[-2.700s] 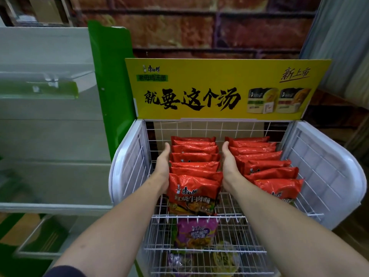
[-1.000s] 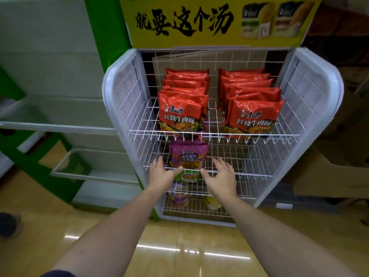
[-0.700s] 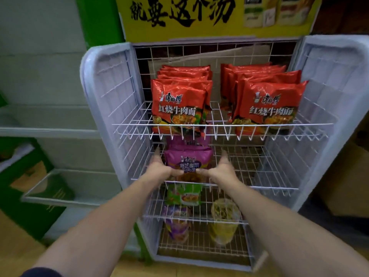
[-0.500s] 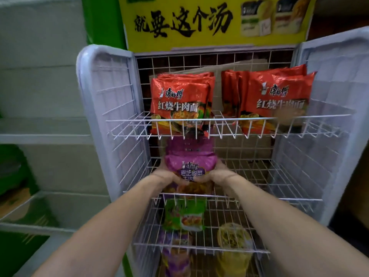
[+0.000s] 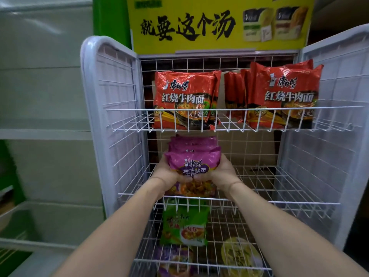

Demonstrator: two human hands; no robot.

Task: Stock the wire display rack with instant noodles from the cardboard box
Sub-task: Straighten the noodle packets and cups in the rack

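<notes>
Two shelves hold stock so far, so I judge the job roughly half done.

Head view: my left grip and right grip are curled around the two ends of a short row of glossy purple instant-noodle packets. The row stands on the second shelf of the white wire display rack, and my fingers wrap onto the front packet. Above my grips, the top shelf carries two full rows of red foil noodle packets. I judge a second purple row belongs to the right of my grips. Below them sit a green noodle packet, a yellow noodle cup and a lone purple packet. The cardboard box is out of view.
</notes>
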